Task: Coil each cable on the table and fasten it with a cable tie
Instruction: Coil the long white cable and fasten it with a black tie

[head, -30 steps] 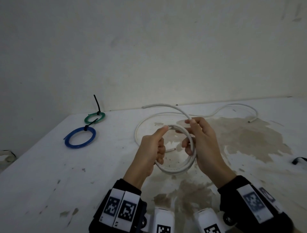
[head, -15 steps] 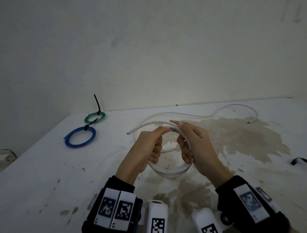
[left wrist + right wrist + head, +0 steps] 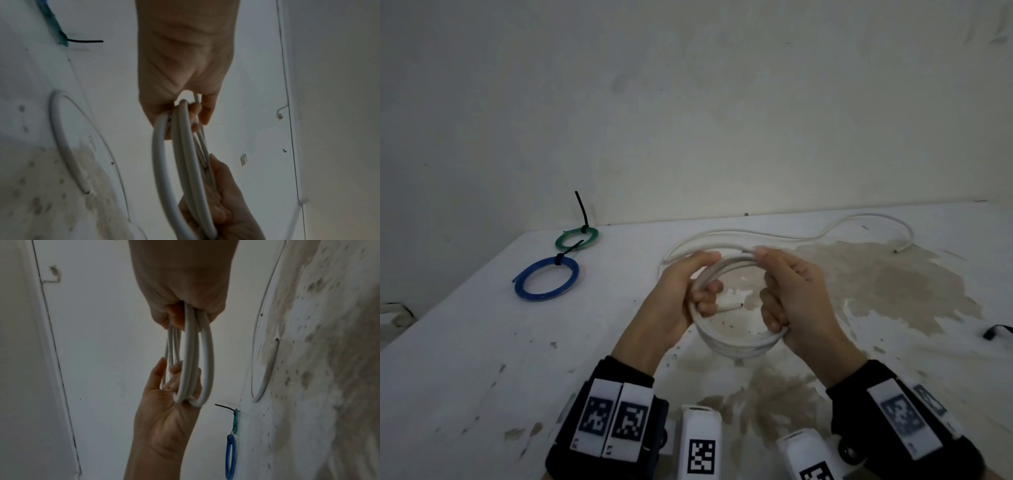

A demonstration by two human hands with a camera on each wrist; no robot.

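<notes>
Head view: both hands up over the surface (image 3: pixel 482 342), centre frame, holding a white cable (image 3: pixel 739 342) coiled in several loops. Left hand (image 3: pixel 674 301) fingers curl round the coil's left side, right hand (image 3: pixel 801 301) curls round its right side. Loose tail runs along the surface toward upper right. Blue coil (image 3: pixel 546 282) and green coil (image 3: pixel 577 238), each with a black tie, lie at left. Left wrist view: left hand (image 3: pixel 185 65) grips the loops at top, right hand (image 3: pixel 226 211) below. Right wrist view: right hand (image 3: pixel 185 280) clamps the loops (image 3: pixel 189 361), left hand (image 3: pixel 164 418) under them; blue coil (image 3: pixel 230 456) lower right.
</notes>
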